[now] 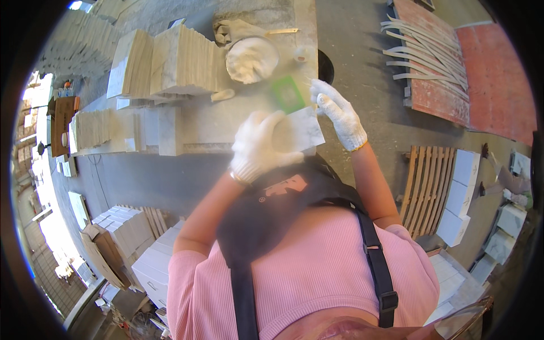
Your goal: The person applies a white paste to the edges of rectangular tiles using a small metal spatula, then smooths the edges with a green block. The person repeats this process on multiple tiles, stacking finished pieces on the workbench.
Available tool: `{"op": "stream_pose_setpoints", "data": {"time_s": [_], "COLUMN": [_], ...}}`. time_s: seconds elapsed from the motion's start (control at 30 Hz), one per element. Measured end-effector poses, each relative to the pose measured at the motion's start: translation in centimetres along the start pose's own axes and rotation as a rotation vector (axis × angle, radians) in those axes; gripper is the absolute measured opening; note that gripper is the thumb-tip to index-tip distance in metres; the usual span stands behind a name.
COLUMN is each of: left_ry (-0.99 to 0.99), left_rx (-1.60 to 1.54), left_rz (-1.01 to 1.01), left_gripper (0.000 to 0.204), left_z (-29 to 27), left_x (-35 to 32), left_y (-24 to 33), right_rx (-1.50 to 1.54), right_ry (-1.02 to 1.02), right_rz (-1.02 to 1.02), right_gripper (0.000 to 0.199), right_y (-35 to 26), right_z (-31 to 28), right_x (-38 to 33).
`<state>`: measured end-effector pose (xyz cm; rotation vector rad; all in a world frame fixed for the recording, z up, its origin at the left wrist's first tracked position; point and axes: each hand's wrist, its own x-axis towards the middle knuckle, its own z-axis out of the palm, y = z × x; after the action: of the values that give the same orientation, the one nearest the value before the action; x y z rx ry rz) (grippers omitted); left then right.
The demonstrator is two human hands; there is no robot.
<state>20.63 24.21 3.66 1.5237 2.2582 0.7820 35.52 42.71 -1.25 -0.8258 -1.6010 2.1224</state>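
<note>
A white marble tile (306, 128) with grey veining lies at the table's near right corner. My left hand (255, 144), in a white knit glove, grips its left part, fingers at the far side and thumb at the near side. My right hand (341, 116), gloved too, is raised beside the tile's right edge with its fingers bent together; whatever they may hold is hidden. Just beyond the tile is a green square (288, 94) with a paler middle, blurred. Farther back stands a round bowl (276, 60) heaped with white material (249, 61).
Stacks of stone tiles (184, 59) fill the table's left side. A crumpled cloth (235, 31), a wooden-handled tool (283, 31) and a small roll (301, 55) lie at the back. Pale strips (425, 54) rest on a red board at right, above a wooden pallet (425, 190).
</note>
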Motion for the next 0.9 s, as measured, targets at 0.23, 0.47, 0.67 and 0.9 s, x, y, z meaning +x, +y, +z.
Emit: {"op": "stream_pose_setpoints", "data": {"time_s": [0.23, 0.47, 0.67, 0.9], "left_ry": [0.085, 0.195, 0.377, 0.456], "left_rx": [-0.025, -0.1, 0.038, 0.417], "left_rz": [-0.025, -0.245, -0.529, -1.005], "left_gripper": [0.085, 0.086, 0.083, 0.086], "left_z": [0.3, -1.4, -3.3, -8.1], "left_x": [-0.7, -4.7, -8.8, -9.0], "left_y": [-0.4, -2.5, -7.0, -16.7], "right_rx": [0.089, -0.02, 0.0, -0.102], "right_ry": [-0.254, -0.219, -0.253, -0.271], "right_rz": [0.15, 0.191, 0.162, 0.181], "right_gripper": [0.073, 0.065, 0.06, 0.065], "right_y": [-1.1, 0.3, 1.8, 2.4], "right_z": [1.2, -1.1, -2.3, -1.8], "right_x": [-3.5, -5.1, -4.3, -2.9]}}
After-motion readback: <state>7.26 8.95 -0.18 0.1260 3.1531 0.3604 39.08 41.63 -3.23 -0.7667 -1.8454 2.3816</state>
